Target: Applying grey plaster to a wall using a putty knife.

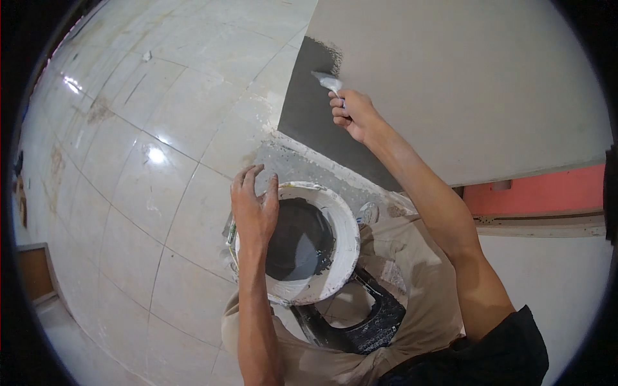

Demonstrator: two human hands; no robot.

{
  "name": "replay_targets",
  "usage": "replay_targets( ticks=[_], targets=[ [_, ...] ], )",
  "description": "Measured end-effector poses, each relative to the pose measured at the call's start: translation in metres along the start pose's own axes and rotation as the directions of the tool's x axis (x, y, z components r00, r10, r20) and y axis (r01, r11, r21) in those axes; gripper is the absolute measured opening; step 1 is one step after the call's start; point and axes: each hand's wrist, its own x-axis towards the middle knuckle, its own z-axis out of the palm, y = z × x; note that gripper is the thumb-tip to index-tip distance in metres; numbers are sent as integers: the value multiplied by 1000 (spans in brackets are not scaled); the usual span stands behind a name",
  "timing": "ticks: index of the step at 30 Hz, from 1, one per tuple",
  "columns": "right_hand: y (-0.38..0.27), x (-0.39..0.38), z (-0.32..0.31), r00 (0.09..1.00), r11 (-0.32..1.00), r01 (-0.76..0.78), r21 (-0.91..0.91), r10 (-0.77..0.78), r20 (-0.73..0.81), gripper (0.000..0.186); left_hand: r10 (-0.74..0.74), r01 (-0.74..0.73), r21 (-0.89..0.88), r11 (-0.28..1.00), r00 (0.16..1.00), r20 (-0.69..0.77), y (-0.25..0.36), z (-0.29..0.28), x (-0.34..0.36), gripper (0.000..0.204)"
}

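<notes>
My right hand (352, 114) grips a small pale tool (326, 81), a brush or scraper, its tip against the lower left part of the wall, where a dark grey coat (299, 106) borders the paler grey surface (457, 83). My left hand (254, 206) is raised with fingers apart over the left rim of a white bucket (341, 225) and holds nothing; I cannot tell whether it touches the rim. The bucket has dark grey material (302, 244) inside and sits between my legs, above a black, paint-spattered frame-like object (347, 331).
Glossy white floor tiles (129, 193) stretch to the left, with stains and small debris (147, 56). A rough grey strip (290, 157) runs along the wall's foot. At the right is a pink-red band (534, 193); at the left edge stands a brown framed panel (35, 270).
</notes>
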Motion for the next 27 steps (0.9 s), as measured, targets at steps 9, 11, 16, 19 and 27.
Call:
replay_targets(
  ticks=[9, 11, 16, 19, 27],
  targets=[
    [49, -62, -34, 997, 954, 76, -289, -77, 8, 38, 9, -9, -7, 1000, 1000, -10, 1, 8, 2, 35],
    [60, -66, -44, 995, 944, 94, -317, -103, -12, 42, 34, -34, -8, 999, 999, -26, 5, 7, 2, 35],
    [75, -69, -72, 991, 882, 113, -458, -134, -13, 42, 86, -83, 109, 991, 996, -22, -3, 6, 1, 35],
    [79, -62, -84, 982, 848, 161, -505, -188, -3, 36, 74, -72, 136, 988, 997, -6, -6, 9, -2, 36],
    [78, -69, -70, 992, 960, 50, -276, -14, 128, 27, 57, -54, 281, 958, 998, -2, -27, -25, -17, 32]
  ],
)
